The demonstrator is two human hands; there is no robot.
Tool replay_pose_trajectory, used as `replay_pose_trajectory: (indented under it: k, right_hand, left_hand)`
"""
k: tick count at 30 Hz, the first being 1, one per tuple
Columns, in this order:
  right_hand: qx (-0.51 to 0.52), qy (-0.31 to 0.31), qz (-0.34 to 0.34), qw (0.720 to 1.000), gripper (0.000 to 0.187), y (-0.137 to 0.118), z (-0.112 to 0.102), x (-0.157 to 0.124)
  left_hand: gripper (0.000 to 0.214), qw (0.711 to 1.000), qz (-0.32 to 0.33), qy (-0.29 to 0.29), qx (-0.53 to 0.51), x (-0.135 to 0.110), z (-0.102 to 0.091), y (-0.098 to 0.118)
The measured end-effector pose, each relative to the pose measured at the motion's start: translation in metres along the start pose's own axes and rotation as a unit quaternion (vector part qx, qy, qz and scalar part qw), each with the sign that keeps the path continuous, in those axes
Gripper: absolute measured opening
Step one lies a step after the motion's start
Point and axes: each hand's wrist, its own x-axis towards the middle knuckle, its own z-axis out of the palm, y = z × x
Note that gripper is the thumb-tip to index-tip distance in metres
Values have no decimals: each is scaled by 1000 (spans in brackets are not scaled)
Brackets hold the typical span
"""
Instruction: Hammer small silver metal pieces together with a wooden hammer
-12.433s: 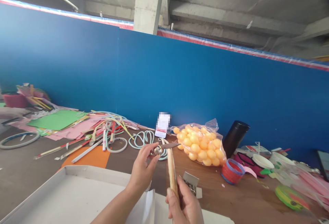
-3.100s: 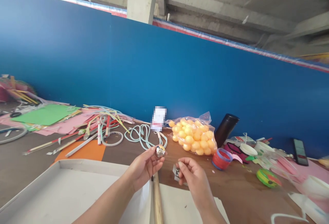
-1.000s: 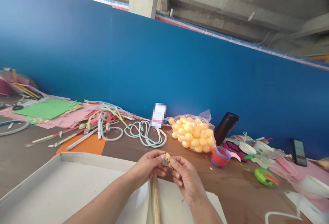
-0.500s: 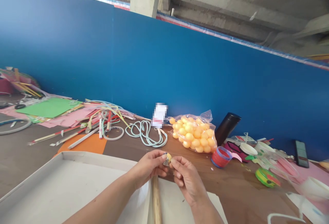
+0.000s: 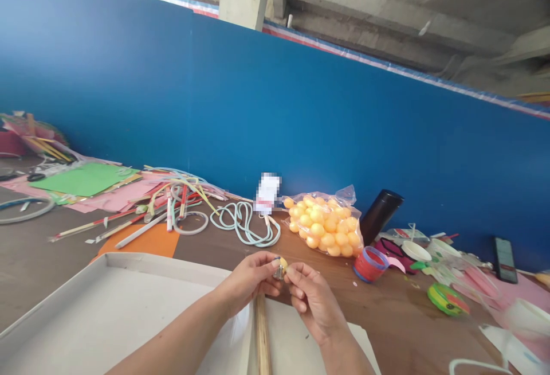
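My left hand (image 5: 251,276) pinches a small yellow-and-silver piece (image 5: 279,270) between thumb and fingers; its exact kind is too small to make out. From the other side, my right hand (image 5: 315,300) is closed in a pinch with its fingertips at the edge of the same piece. Both hands are held above a wooden stick (image 5: 262,340) and the inner edge of a shallow white box (image 5: 163,300). Under my right wrist lies a white sheet or board (image 5: 287,335).
Beyond my hands stand a bag of orange balls (image 5: 324,226), a coiled pale-blue cord (image 5: 244,226) and a black bottle (image 5: 380,214). A red-and-blue tub (image 5: 370,263) and green tape (image 5: 447,299) sit rightward. Sticks, tubes and green paper (image 5: 86,179) lie left. A blue partition (image 5: 301,111) rises behind.
Both hands keep nearly the same pose around the small piece. The whole view has shifted very slightly.
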Motion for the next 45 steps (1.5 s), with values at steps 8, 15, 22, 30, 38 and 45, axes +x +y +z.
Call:
replay_pose_trajectory:
  k: [8, 15, 22, 30, 38, 45]
  right_hand:
    - [-7, 0, -4, 1000, 23, 1, 0, 2]
    - [2, 10, 11, 1000, 29, 2, 1, -1]
    - [3, 9, 13, 1000, 31, 1, 2, -2]
    - [-10, 12, 5, 1000, 33, 1, 2, -1]
    - [-25, 15, -16, 999, 29, 1, 6, -1]
    - [-207, 44, -58, 976, 27, -4, -1, -8]
  left_hand:
    - [31, 1000, 8, 13, 14, 0, 1, 0]
    - [33, 1000, 15, 11, 21, -3, 2, 3]
    - [33, 999, 18, 12, 34, -3, 3, 1]
    - [35, 998, 25, 14, 53, -4, 4, 0]
    - [33, 1000, 22, 7, 13, -3, 5, 2]
    - [22, 994, 27, 40, -103, 0, -2, 11]
